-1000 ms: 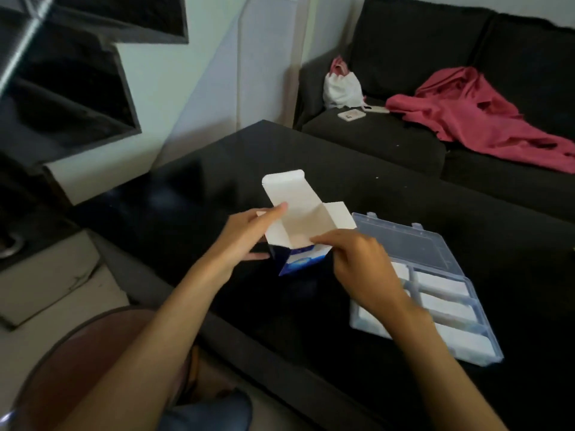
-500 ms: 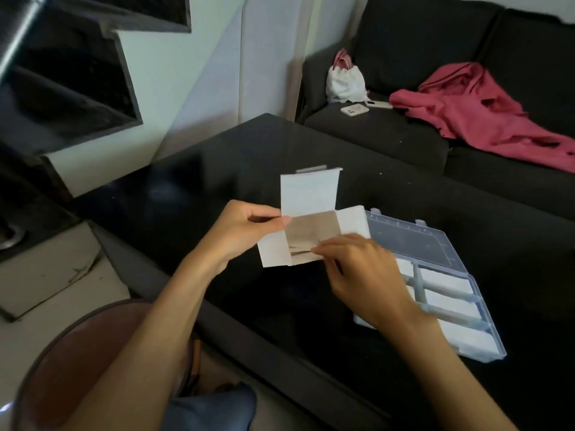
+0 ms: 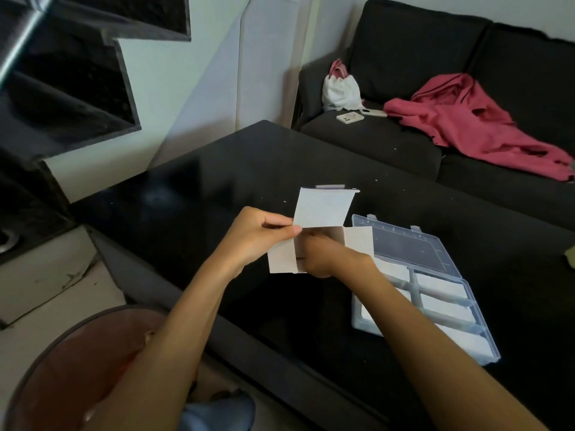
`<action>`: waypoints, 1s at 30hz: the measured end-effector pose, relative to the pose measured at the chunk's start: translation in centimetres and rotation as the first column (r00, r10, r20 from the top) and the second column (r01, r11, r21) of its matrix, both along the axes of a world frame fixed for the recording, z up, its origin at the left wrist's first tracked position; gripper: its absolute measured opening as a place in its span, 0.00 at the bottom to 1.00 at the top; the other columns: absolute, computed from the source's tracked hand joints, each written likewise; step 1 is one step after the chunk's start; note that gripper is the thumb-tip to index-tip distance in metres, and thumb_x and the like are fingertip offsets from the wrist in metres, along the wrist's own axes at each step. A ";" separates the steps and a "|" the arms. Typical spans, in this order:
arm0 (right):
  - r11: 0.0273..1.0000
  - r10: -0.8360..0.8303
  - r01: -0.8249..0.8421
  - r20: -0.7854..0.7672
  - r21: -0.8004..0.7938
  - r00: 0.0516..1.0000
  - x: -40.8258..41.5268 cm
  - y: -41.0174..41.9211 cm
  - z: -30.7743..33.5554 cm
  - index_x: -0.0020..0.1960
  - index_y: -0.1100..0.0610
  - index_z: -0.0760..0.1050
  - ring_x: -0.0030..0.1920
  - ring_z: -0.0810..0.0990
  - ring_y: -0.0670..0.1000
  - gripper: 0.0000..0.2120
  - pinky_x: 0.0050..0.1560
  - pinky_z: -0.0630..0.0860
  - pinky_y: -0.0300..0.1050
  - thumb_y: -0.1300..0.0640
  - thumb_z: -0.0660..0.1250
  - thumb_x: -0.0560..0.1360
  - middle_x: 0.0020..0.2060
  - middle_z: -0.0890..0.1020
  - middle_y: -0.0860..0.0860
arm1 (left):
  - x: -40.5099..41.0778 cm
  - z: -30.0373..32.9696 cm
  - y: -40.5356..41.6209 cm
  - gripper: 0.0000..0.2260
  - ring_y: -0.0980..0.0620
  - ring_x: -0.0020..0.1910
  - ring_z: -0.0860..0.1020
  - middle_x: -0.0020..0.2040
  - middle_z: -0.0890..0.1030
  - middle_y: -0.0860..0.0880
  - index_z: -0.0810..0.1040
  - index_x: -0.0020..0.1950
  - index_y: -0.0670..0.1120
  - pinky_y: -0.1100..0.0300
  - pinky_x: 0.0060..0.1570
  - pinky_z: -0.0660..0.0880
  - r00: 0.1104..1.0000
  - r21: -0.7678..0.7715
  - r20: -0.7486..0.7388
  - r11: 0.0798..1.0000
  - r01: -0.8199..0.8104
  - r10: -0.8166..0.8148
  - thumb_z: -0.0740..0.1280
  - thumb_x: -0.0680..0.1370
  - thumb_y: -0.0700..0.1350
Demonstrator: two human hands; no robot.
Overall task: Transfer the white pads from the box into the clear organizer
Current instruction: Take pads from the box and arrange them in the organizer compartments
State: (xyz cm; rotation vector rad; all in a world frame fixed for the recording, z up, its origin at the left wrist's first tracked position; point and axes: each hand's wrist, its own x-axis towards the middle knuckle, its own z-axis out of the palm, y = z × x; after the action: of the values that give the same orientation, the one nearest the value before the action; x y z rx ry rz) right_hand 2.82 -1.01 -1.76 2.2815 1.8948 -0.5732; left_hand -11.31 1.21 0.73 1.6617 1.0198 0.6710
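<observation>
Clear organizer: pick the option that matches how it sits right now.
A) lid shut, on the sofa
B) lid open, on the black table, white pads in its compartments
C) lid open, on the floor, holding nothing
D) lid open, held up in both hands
B: the clear organizer lies on the black table with its lid folded back and white pads in its compartments.

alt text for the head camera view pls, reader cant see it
Two bare hands hold an opened cardboard box above a black table: the left hand pinches its edge while the right hand reaches into its opening. A clear organizer, lid open, lies to the right with white pads in its compartments.
</observation>
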 end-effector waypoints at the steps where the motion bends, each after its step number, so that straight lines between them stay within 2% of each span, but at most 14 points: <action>1: 1.000 0.004 -0.004 0.015 -0.003 1.000 0.0 0.4 0.0 0.68 0.60 0.63 0.63 0.70 0.58 0.22 0.62 0.68 0.48 0.59 0.63 0.76 0.64 0.69 0.59 | 0.1 0.0 0.0 0.12 0.53 0.56 0.77 0.56 0.81 0.49 0.81 0.58 0.45 0.53 0.61 0.73 1.000 -0.003 0.005 1.000 -0.016 0.016 0.70 0.74 0.44; 4: 1.000 0.019 -0.019 0.033 0.006 0.999 0.0 1.0 0.2 0.73 0.59 0.56 0.70 0.60 0.60 0.30 0.69 0.61 0.53 0.57 0.64 0.75 0.70 0.60 0.59 | 0.4 -0.1 0.1 0.12 0.52 0.58 0.77 0.56 0.82 0.49 0.82 0.57 0.45 0.50 0.62 0.73 0.998 0.008 0.031 0.998 -0.054 0.054 0.71 0.74 0.44; 6: 0.999 0.023 -0.023 0.015 0.034 1.000 0.0 1.1 0.1 0.71 0.60 0.59 0.66 0.66 0.59 0.28 0.63 0.66 0.48 0.59 0.65 0.75 0.67 0.65 0.60 | 0.4 -0.1 0.2 0.12 0.52 0.58 0.77 0.56 0.81 0.50 0.82 0.57 0.45 0.51 0.61 0.73 0.998 0.014 0.027 0.998 -0.059 0.058 0.71 0.74 0.45; 8: 0.999 0.004 -0.004 -0.014 0.034 1.000 0.1 1.1 -0.2 0.65 0.61 0.65 0.55 0.73 0.56 0.20 0.53 0.69 0.43 0.61 0.64 0.75 0.60 0.73 0.59 | 0.4 -0.1 0.3 0.12 0.51 0.59 0.76 0.57 0.81 0.50 0.81 0.57 0.45 0.51 0.62 0.73 0.999 0.006 0.012 0.999 -0.045 0.045 0.71 0.74 0.45; 9: 1.000 -0.004 0.004 -0.025 0.021 1.000 0.2 1.0 -0.4 0.63 0.62 0.67 0.54 0.74 0.56 0.17 0.53 0.70 0.43 0.61 0.63 0.75 0.58 0.74 0.59 | 0.3 -0.2 0.3 0.13 0.52 0.59 0.76 0.58 0.81 0.49 0.81 0.58 0.45 0.52 0.63 0.72 0.999 0.002 0.003 0.999 -0.032 0.032 0.71 0.74 0.44; 13: 0.999 0.014 -0.015 -0.041 -0.029 0.999 0.3 0.7 -0.9 0.64 0.61 0.69 0.60 0.72 0.58 0.16 0.64 0.68 0.48 0.58 0.60 0.78 0.60 0.74 0.58 | 0.3 -0.3 0.2 0.12 0.52 0.59 0.77 0.57 0.81 0.49 0.81 0.57 0.44 0.51 0.63 0.72 1.000 0.023 0.004 1.000 -0.001 0.001 0.71 0.74 0.43; 19: 0.992 0.036 -0.053 -0.153 -0.112 0.988 0.6 0.3 -0.4 0.66 0.58 0.71 0.61 0.73 0.56 0.16 0.66 0.68 0.51 0.57 0.57 0.79 0.61 0.75 0.56 | 0.5 -0.5 0.1 0.11 0.54 0.55 0.79 0.54 0.83 0.51 0.82 0.55 0.46 0.49 0.61 0.73 1.000 0.042 0.018 0.999 0.000 -0.001 0.71 0.74 0.44; 22: 0.992 0.049 -0.072 -0.204 -0.107 0.978 0.8 -1.1 0.7 0.68 0.59 0.67 0.63 0.71 0.56 0.17 0.68 0.65 0.48 0.60 0.55 0.80 0.64 0.73 0.56 | 0.6 -0.8 0.1 0.10 0.56 0.54 0.79 0.52 0.83 0.55 0.83 0.54 0.49 0.49 0.60 0.74 1.000 0.063 -0.001 0.998 0.017 -0.017 0.72 0.73 0.45; 25: 0.993 0.055 -0.081 -0.287 -0.081 0.956 0.9 -2.5 2.0 0.69 0.60 0.66 0.66 0.69 0.55 0.18 0.67 0.62 0.44 0.60 0.52 0.81 0.66 0.71 0.55 | 0.6 -1.0 0.3 0.09 0.56 0.53 0.80 0.50 0.84 0.55 0.84 0.52 0.50 0.49 0.59 0.75 1.000 0.071 -0.001 0.998 0.000 0.000 0.72 0.73 0.47; 27: 0.993 0.072 -0.099 -0.316 -0.069 0.946 1.0 -3.6 2.7 0.68 0.60 0.68 0.64 0.71 0.54 0.18 0.65 0.65 0.44 0.57 0.53 0.81 0.66 0.72 0.55 | 0.6 -1.1 0.4 0.09 0.54 0.53 0.80 0.50 0.84 0.54 0.84 0.52 0.50 0.48 0.59 0.75 1.000 0.066 0.009 0.998 0.000 -0.001 0.73 0.72 0.47; 30: 0.993 0.113 -0.110 -0.364 0.029 0.925 1.4 -5.4 3.3 0.65 0.58 0.70 0.63 0.73 0.53 0.16 0.62 0.70 0.43 0.55 0.61 0.78 0.65 0.72 0.52 | 0.5 -1.2 0.6 0.11 0.53 0.54 0.80 0.51 0.84 0.53 0.84 0.53 0.49 0.46 0.58 0.75 1.000 0.071 0.014 0.997 -0.016 0.015 0.73 0.72 0.48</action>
State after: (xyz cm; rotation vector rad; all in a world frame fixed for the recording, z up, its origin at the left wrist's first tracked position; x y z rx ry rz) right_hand 4.26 -6.37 1.54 2.1701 2.1703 -1.0373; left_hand -10.78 1.78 -0.47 1.7101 1.0103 0.7349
